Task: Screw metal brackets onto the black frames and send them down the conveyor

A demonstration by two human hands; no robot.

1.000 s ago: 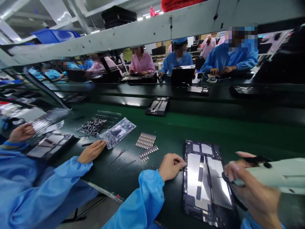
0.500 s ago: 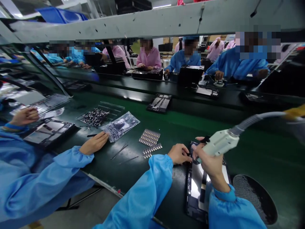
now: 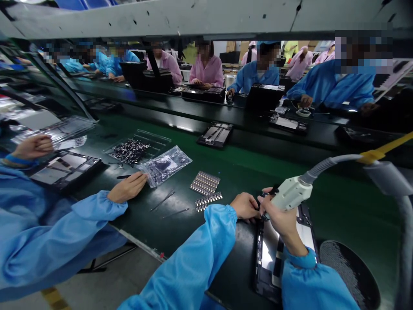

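My right hand point(image 3: 280, 219) grips a pale, boxy hand-held power tool point(image 3: 292, 193) with a ribbed grey hose at its back. Its tip points down at the upper left corner of an opened tablet point(image 3: 267, 254), though the fingers hide the contact point. At that same corner, my left hand point(image 3: 245, 206) has thumb and fingers pinched together; whatever lies between them is too small or hidden to make out. Inside the tablet show a shiny silver surface and a dark strip. Left of my left hand lie a sheet of small metallic parts point(image 3: 205, 183) and a shorter strip of them point(image 3: 209, 201).
A co-worker's hand point(image 3: 128, 187) touches a clear plastic bag point(image 3: 167, 165). Beside it are tweezers point(image 3: 162, 201), a clear tray of small dark parts point(image 3: 158, 138) and another opened tablet point(image 3: 80, 165). A dark oval dish point(image 3: 350, 275) sits at right. Another tablet point(image 3: 215, 134) lies farther back.
The view has tilted and shifted slightly, bringing more of the tool's hose into sight. My hands stay at the tablet's upper corner, with the tool in nearly the same pose.
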